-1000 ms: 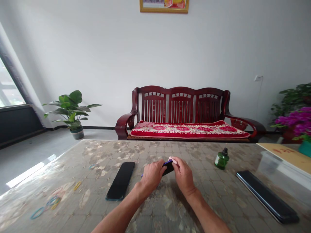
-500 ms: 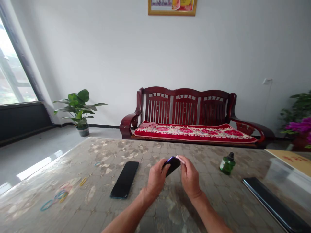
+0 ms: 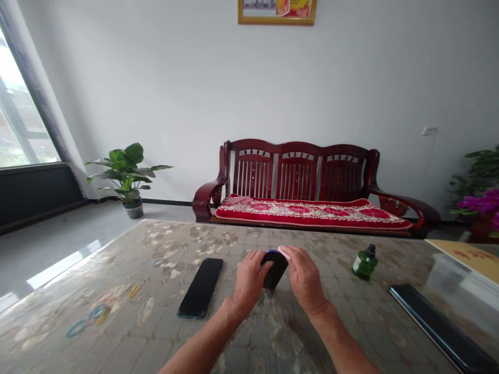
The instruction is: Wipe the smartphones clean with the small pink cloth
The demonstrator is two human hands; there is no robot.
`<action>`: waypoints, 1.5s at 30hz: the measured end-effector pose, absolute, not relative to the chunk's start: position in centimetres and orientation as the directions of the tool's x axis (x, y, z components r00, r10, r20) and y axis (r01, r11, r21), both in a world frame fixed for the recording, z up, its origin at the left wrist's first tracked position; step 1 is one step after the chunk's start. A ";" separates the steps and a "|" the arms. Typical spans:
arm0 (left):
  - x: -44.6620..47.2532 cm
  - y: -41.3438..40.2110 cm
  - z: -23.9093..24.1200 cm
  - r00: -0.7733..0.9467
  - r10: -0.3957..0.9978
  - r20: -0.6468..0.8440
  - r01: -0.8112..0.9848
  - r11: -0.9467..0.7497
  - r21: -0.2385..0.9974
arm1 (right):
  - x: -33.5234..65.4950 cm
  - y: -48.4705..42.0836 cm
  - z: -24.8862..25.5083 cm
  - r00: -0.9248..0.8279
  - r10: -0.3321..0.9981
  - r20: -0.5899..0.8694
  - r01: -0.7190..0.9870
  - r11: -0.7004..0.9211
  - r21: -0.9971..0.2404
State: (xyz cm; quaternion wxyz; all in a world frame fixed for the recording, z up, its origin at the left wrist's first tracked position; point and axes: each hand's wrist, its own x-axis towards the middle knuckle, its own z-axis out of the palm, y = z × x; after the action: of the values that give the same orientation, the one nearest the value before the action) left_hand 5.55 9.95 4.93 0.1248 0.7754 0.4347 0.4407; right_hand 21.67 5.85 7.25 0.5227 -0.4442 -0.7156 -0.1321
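Note:
My left hand point(image 3: 249, 279) is closed round the left side of a dark smartphone point(image 3: 275, 271), its thumb lying across the front. The phone is tilted up above the table and shows a bluish-purple top edge. My right hand point(image 3: 306, 278) pinches a small whitish pad point(image 3: 284, 253) against the phone's upper right corner; what the pad is made of I cannot make out. Left of my hands, a second black smartphone point(image 3: 200, 287) lies flat on the patterned tablecloth point(image 3: 156, 345).
Several coloured rubber bands point(image 3: 99, 312) lie at the left. To the right stand a green bottle point(image 3: 365, 263) with a black top, a long dark case point(image 3: 440, 324) and a clear plastic box point(image 3: 463, 296). Beyond the table is a red wooden bench point(image 3: 296, 174).
The phone has turned more upright, its lower end now lower. My right hand has shifted slightly left, bringing the pad along the top edge toward the corner.

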 end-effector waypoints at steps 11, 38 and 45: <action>4.5 9.2 8.4 0.370 0.779 0.506 0.499 -0.626 0.600 | 20.8 5.4 7.7 -0.095 0.483 0.870 0.818 0.536 -0.209; 3.2 9.2 5.8 0.030 0.813 0.581 0.469 -0.525 0.710 | 20.3 6.7 0.8 0.064 0.841 0.537 0.506 0.437 -0.744; 2.8 8.6 4.5 -0.107 0.831 0.545 0.324 -0.489 0.810 | 20.6 6.9 1.6 -0.043 0.895 0.444 0.415 0.421 -0.807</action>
State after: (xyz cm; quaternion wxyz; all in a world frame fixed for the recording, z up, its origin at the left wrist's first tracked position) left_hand 2.84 8.58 4.50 0.2161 0.6322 0.4568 0.5873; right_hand 20.56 6.91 1.64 0.4971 -0.4810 -0.6806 0.2416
